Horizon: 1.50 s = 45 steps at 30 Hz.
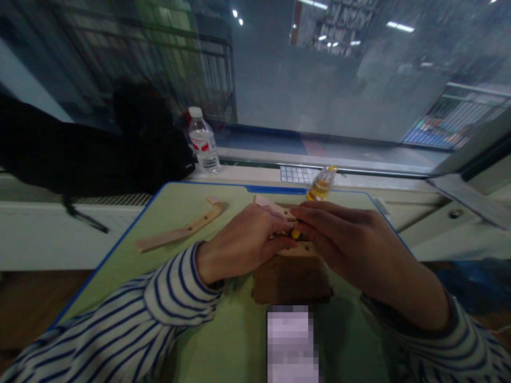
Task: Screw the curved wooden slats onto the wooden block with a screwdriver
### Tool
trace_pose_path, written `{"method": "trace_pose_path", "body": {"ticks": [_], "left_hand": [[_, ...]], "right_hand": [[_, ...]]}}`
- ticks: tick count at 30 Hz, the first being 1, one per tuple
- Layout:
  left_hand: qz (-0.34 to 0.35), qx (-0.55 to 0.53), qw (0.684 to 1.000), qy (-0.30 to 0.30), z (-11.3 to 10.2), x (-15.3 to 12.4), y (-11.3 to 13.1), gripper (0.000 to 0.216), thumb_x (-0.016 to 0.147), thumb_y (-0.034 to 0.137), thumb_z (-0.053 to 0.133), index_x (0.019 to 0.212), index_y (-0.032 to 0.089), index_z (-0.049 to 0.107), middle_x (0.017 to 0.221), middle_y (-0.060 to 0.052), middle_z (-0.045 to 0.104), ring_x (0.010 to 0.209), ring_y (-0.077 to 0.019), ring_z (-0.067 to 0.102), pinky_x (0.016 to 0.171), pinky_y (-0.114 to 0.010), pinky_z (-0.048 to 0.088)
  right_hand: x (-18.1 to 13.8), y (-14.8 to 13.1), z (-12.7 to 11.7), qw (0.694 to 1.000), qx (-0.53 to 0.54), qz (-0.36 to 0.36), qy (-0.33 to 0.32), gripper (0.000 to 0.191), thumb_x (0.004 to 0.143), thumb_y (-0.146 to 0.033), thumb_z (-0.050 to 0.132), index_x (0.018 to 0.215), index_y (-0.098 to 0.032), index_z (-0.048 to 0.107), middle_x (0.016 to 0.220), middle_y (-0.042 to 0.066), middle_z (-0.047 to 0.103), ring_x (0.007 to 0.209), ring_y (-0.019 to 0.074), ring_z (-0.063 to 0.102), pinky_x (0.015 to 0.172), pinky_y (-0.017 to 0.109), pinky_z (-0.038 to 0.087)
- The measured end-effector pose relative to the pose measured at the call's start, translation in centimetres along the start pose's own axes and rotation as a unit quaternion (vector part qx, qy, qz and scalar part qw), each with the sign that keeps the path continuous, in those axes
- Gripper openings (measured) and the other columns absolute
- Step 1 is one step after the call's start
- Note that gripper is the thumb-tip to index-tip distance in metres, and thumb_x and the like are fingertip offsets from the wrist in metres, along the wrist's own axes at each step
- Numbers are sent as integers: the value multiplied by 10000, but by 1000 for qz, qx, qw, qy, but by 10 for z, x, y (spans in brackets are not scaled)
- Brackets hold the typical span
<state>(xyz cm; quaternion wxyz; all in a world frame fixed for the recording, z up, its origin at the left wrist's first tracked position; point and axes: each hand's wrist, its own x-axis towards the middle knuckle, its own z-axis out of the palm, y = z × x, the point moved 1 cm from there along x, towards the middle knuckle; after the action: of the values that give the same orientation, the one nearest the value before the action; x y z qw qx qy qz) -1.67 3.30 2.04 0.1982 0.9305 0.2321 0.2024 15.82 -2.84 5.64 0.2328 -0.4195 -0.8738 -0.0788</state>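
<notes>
A brown wooden block assembly stands on the table in front of me, with pale wooden strips with holes along its top. Over it, my left hand reaches in from the left, thumb and forefinger closed near a small yellow-and-black piece. My right hand meets it from the other side, its thumb and fingertips pinched together at the same piece. Fingers partly cover that piece, so its kind does not show. Left of my hands lies a loose curved wooden strip with two holes.
A phone lies near me on the green, blue-edged table. At the far edge a small yellow-capped bottle leans. A water bottle and a black bag rest by the window, near a gridded sheet.
</notes>
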Motion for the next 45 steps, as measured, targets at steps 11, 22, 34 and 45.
{"method": "trace_pose_path", "body": {"ticks": [11, 22, 34, 45], "left_hand": [[-5, -6, 1000, -10, -2, 0, 1, 193, 918, 286, 529, 891, 180, 688, 910, -34, 686, 919, -171, 615, 830, -284, 425], [-81, 86, 991, 62, 8, -2, 6, 295, 883, 476, 538, 844, 243, 714, 868, -9, 719, 831, -189, 634, 736, -314, 399], [-69, 78, 994, 43, 8, -3, 4, 352, 891, 479, 524, 799, 189, 700, 772, -24, 687, 760, -159, 614, 690, -274, 395], [-23, 37, 999, 7, 3, -1, 4, 248, 918, 374, 518, 907, 199, 694, 877, -30, 694, 859, -163, 621, 772, -269, 422]], "right_hand": [[1, -3, 2, 1000, 8, 8, -17, 333, 885, -108, 531, 1210, -171, 570, 1208, 70, 663, 984, 222, 676, 863, 382, 559], [3, -1, 8, 999, 32, 19, -31, 262, 933, -181, 487, 1170, -154, 595, 1182, 83, 667, 1008, 210, 658, 879, 361, 531], [2, 2, -3, 997, 67, -8, -23, 280, 906, -117, 486, 1149, -182, 610, 1203, 72, 666, 1006, 200, 666, 879, 347, 534], [1, 1, -1, 999, 21, 9, -27, 268, 909, -151, 506, 1152, -160, 619, 1126, 96, 694, 923, 208, 688, 821, 344, 544]]}}
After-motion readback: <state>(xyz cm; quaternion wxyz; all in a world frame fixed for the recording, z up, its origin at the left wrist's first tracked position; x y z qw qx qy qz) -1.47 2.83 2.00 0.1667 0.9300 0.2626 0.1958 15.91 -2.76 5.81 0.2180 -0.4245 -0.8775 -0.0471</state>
